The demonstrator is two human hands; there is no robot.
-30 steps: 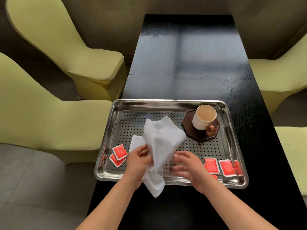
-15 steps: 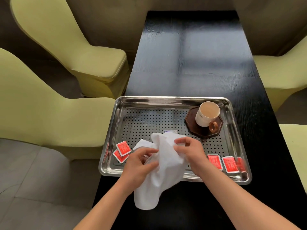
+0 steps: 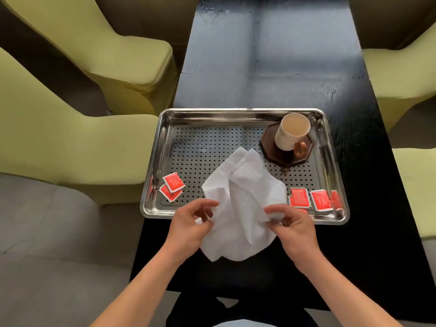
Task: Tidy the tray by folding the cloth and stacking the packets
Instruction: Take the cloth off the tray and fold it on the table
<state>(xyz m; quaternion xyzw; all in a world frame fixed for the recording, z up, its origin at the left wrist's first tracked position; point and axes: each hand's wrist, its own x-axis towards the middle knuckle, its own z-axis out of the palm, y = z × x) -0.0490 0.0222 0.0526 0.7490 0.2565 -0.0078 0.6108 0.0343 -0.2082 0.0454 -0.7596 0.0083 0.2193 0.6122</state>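
left hand (image 3: 191,228): bare, back of hand and thumb in plain view
right hand (image 3: 297,232): bare, back of hand and wrist exposed
fingers (image 3: 205,204): bare; nails too small to judge
left forearm (image 3: 146,286): bare from wrist to frame edge
right forearm (image 3: 339,286): bare likewise, wrist to frame edge
sleeves: out of frame, can't tell
lower body: dark garment (image 3: 236,310), black-ish fabric, soft folds, bottom centre of view
bottom edge: pale patch (image 3: 236,324), light blue-grey, rounded top; can't tell what it is
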